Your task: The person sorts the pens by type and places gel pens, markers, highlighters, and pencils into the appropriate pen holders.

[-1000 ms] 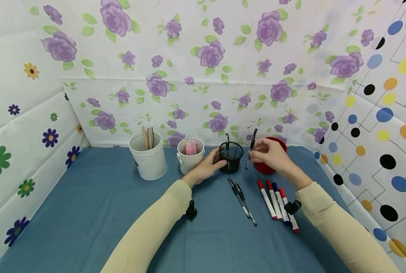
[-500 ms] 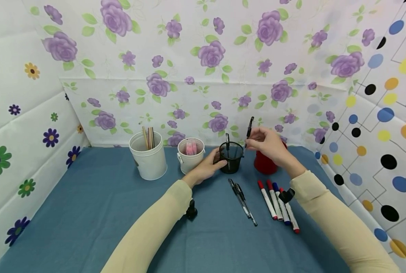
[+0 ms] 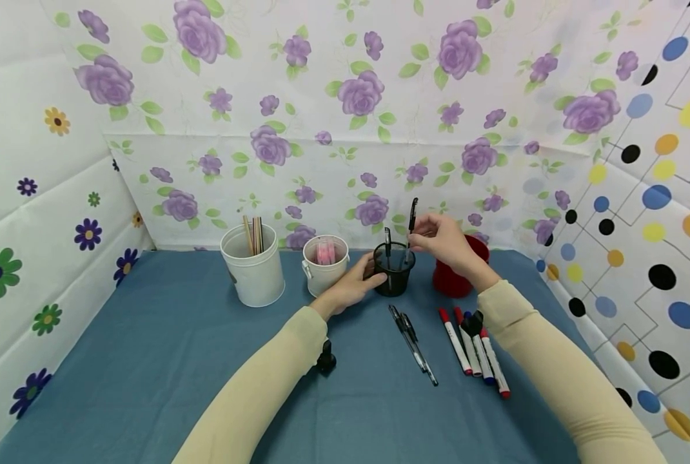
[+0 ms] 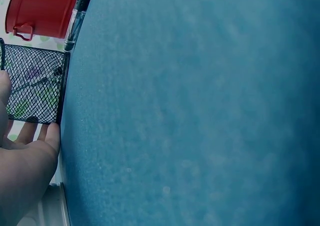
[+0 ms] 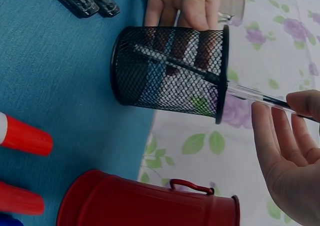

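My left hand [image 3: 347, 283] holds a black mesh pen cup [image 3: 393, 281] from its left side, thumb across the front and fingers reaching behind. One black-capped gel pen [image 3: 387, 238] stands inside the cup. Above its right rim, my right hand [image 3: 440, 241] pinches another gel pen [image 3: 413, 216], black cap up and tilted slightly. In the right wrist view, the clear barrel of the held pen [image 5: 255, 94] meets the cup's mouth. Two more gel pens [image 3: 407, 337] lie on the blue cloth in front of the cup.
A red bucket [image 3: 451, 283] stands right of the cup, partly behind my right hand. Several red and blue capped markers [image 3: 455, 341] lie nearby. Leftward are a small white bucket [image 3: 320, 280] with pink items and a larger white bucket [image 3: 258, 280] with pencils. Patterned cloth walls surround the table.
My right hand has carried the pen leftward from in front of the red bucket to above the mesh cup, where its lower end overlaps the opening. The left hand has stayed on the cup.
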Available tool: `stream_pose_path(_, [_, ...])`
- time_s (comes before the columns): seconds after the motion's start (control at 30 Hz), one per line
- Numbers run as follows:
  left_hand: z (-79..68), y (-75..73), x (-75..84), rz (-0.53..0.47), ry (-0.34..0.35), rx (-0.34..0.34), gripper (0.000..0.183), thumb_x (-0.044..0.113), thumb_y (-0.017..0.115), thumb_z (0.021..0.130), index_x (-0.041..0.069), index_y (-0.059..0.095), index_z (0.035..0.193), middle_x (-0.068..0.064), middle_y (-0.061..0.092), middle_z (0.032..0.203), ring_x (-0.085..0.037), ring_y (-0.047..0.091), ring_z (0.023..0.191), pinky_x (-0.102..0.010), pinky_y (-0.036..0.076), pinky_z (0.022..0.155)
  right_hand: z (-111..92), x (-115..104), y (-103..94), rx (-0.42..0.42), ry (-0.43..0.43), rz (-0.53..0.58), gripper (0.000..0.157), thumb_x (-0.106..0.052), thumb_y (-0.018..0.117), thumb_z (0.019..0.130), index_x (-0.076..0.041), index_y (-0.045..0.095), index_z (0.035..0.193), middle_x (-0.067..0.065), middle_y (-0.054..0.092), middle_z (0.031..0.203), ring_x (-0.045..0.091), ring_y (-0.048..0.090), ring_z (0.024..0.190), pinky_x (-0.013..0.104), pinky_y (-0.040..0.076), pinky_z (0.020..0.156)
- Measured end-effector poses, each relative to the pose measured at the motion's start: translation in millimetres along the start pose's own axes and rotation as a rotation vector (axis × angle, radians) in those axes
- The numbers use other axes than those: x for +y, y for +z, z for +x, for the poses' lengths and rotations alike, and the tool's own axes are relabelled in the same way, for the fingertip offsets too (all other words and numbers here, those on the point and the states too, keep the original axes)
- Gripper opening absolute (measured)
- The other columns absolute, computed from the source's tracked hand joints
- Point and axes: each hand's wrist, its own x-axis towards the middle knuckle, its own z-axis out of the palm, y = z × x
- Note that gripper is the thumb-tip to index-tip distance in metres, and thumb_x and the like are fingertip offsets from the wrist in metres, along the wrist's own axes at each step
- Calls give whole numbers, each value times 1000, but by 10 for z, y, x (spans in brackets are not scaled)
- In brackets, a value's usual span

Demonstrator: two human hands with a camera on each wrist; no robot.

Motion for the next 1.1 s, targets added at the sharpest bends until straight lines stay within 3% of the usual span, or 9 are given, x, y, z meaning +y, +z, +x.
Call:
stream_pose_path(0.33, [6,2,-9,-1,9,-11,71,34,58,112,22,20,171,-10,32,171,-26,30,159,-50,33,127,57,100,98,-27,30,16,31,-13,72,103,5,61,126,23,67,121,36,71,104,45,64,91])
stream_pose_path(0.77, [12,1,-12,-12,12,-12,71,34,58,112,26,19,171,-10,31,172,-27,28,160,-52,31,128,114,178,132,-65,86,5,29,-16,72,104,0,60,124,19,66,118,32,74,102,40,64,91])
stream_pose_path(1.1, [10,3,-12,-6,7,-3,70,32,59,112,24,21,170,-10,33,171,-26,32,158,-50,35,126,136,208,121,-106,98,10,34,-17,72,104,2,59,129,21,67,121,35,73,109,46,61,100])
